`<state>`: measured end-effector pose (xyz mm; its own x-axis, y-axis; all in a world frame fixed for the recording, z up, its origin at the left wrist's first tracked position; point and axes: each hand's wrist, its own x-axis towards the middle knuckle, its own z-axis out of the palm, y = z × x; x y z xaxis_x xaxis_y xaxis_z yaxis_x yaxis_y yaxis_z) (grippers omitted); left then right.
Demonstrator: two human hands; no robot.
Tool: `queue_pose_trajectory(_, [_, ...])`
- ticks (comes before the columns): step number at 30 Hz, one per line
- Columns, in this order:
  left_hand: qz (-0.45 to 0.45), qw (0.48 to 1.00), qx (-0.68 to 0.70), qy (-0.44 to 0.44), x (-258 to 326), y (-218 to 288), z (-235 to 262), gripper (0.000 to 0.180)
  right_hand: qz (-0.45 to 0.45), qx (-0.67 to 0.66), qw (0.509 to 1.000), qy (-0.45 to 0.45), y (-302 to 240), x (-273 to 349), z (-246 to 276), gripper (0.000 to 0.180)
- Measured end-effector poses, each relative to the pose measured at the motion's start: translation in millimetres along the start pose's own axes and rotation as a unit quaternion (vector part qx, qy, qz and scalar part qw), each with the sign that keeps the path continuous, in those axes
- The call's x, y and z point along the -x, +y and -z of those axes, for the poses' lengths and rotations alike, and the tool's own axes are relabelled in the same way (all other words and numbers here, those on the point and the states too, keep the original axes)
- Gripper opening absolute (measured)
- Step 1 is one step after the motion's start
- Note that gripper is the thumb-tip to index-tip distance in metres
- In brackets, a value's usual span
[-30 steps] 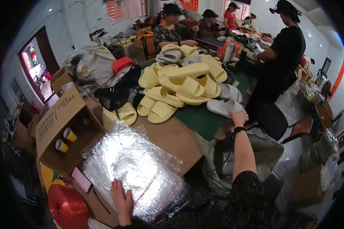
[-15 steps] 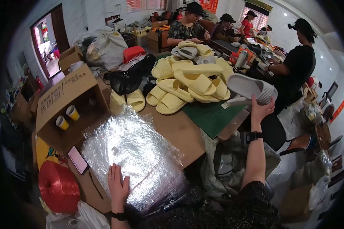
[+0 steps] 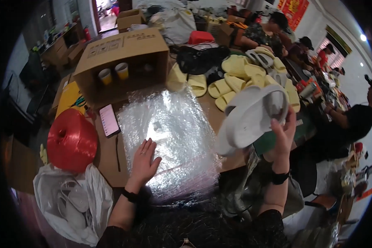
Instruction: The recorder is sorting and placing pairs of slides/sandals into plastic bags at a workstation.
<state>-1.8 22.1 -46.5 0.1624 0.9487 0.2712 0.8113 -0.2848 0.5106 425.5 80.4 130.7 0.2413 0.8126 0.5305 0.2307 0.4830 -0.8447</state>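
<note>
Our right hand [image 3: 284,134] grasps light-grey moulded slippers [image 3: 248,123], at its 10 o'clock, long axis 8-to-2 | our left hand [image 3: 144,162], unclenched, rests on clear shiny plastic sheets [image 3: 178,134], slippers toward 2 o'clock

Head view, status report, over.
Left hand flat on plastic. Right hand holding at least one grey slipper. It partly hides green mat.
</note>
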Motion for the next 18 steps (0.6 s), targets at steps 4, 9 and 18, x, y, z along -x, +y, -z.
queue_pose_trajectory(4, [0.01,1.0,0.0,0.005,4.2,-4.5,-5.9,0.059,-0.062,0.054,0.988,-0.133,25.1,0.9,-46.5,0.075])
queue_pose_trajectory(9, [-0.006,1.0,0.005,0.013,4.6,-9.4,-7.7,0.059,0.13,0.318,0.923,-0.176,72.1,-8.3,-75.0,0.068])
queue_pose_trajectory(18, [-0.018,1.0,-0.009,0.02,1.2,-13.8,-11.0,0.058,0.078,0.433,0.887,-0.142,176.7,-6.7,-83.5,0.049])
